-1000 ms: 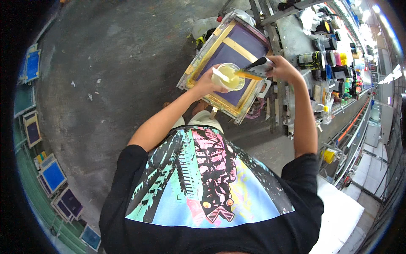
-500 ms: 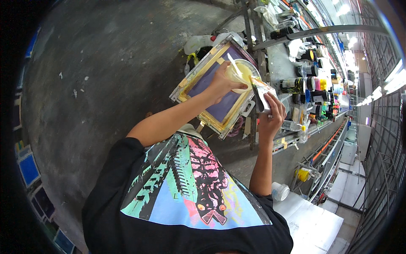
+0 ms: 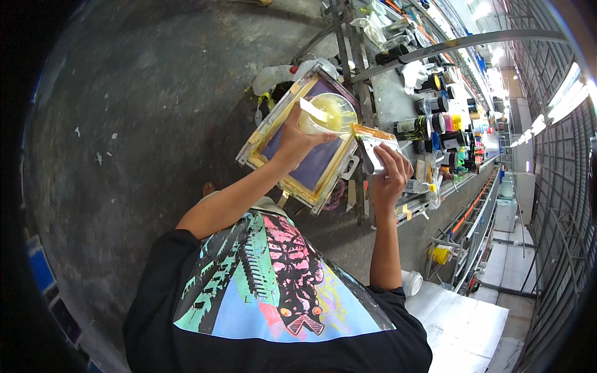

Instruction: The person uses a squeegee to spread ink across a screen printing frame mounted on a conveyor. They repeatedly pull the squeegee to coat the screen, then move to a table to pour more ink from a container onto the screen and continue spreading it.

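My left hand (image 3: 297, 138) grips a clear plastic cup (image 3: 328, 115) of yellow ink, with a flat stick standing in it, held over a wooden-framed printing screen (image 3: 298, 168) with purple mesh. Just right of the cup, my right hand (image 3: 388, 177) holds a flat metal scraper (image 3: 372, 146) with yellow ink along its top edge. The scraper's edge nearly meets the cup's rim. The screen lies tilted on a metal stand below both hands.
A long workbench (image 3: 398, 99) to the right carries several ink pots, bottles and rags (image 3: 435, 118). A grey concrete floor (image 3: 143, 124) spreads to the left. A white table (image 3: 460, 323) and a yellow tape roll (image 3: 440, 253) lie lower right. Blue framed screens (image 3: 40, 273) lean at far left.
My right hand has brought the scraper back up beside the cup. The cup has stayed over the screen, and the view has swung a little to the left.
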Available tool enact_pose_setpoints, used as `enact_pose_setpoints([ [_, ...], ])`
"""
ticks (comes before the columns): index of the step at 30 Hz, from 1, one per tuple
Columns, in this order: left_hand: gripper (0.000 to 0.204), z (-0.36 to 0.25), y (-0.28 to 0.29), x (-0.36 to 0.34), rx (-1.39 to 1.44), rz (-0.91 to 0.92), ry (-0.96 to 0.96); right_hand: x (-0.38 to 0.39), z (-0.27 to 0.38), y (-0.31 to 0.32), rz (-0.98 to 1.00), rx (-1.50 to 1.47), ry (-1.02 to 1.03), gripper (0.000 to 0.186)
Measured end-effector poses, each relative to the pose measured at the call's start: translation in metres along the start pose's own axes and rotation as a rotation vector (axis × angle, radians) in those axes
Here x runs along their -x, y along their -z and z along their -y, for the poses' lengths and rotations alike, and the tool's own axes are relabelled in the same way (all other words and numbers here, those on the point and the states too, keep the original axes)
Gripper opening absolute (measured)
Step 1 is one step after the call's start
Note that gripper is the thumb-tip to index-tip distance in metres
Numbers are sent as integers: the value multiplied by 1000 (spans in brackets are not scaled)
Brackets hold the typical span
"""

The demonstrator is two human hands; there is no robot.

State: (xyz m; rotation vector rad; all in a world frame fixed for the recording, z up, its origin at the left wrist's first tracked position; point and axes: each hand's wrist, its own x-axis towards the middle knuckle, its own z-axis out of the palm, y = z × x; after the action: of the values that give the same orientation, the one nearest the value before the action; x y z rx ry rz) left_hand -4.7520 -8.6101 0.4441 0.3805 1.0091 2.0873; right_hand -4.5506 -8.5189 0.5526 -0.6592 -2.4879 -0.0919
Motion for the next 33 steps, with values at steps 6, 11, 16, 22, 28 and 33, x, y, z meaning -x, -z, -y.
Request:
enact_pose_setpoints([
  [6,78,2,-1,-3,7,10,-26,-11,-8,8,7,39,78,47],
  [11,78,3,-2,-1,52,0,-16,-28,-17,19,41,137,200,48],
  [16,82,5,-4,0,47,70,6,-45,-29,24,22,274,439,36],
  [22,91,-2,-6,-8,1,96,75,-61,-39,34,103,451,716,44],
  [28,85,-8,-1,-13,-5,45,37,-73,-47,42,151,463,778,47],
  [33,91,-4,3,-12,-17,39,28,-70,-50,35,145,361,647,44],
])
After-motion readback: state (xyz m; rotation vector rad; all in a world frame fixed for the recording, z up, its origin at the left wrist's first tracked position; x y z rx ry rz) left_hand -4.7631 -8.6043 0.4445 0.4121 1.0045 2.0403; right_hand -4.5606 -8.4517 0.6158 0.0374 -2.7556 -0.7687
